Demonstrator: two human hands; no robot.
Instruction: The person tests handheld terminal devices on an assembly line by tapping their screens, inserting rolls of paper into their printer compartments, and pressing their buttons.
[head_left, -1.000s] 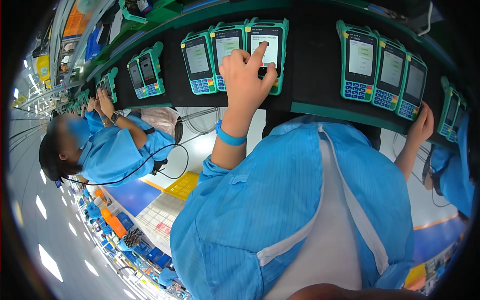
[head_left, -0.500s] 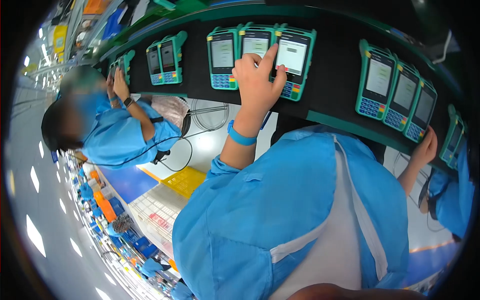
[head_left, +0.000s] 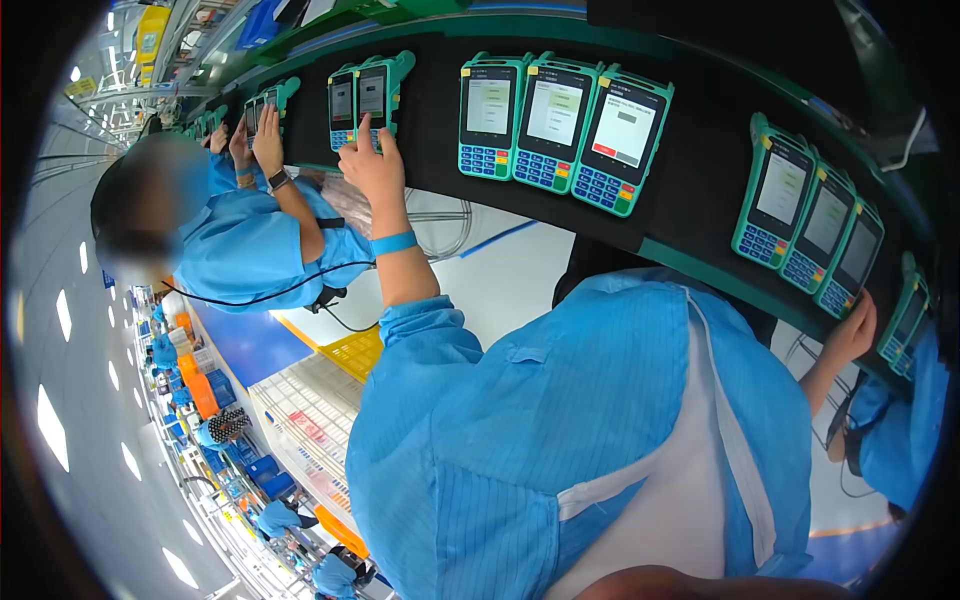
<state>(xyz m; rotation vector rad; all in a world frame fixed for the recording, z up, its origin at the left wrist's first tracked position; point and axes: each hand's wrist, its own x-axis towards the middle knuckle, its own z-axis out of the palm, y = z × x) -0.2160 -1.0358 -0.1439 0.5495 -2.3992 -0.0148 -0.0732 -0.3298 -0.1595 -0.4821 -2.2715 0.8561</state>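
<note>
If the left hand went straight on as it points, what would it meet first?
For the left hand, probably the terminal on the right of the pair; any gap at the fingertip is unclear.

Our L hand (head_left: pixel 372 172) is raised fwd, back up, index finger (head_left: pixel 366 130) extended, thumb (head_left: pixel 387 145) apart, other fingers curled; L forearm (head_left: pixel 406 277) near vert. in view. Our R hand (head_left: pixel 851 330) is out to the side, fingers together, R forearm (head_left: pixel 819 384) partly hidden.

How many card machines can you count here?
8 clearly: a pair by the left hand, a middle trio, a right-side trio; others, partly hidden, toward both edges.
</note>
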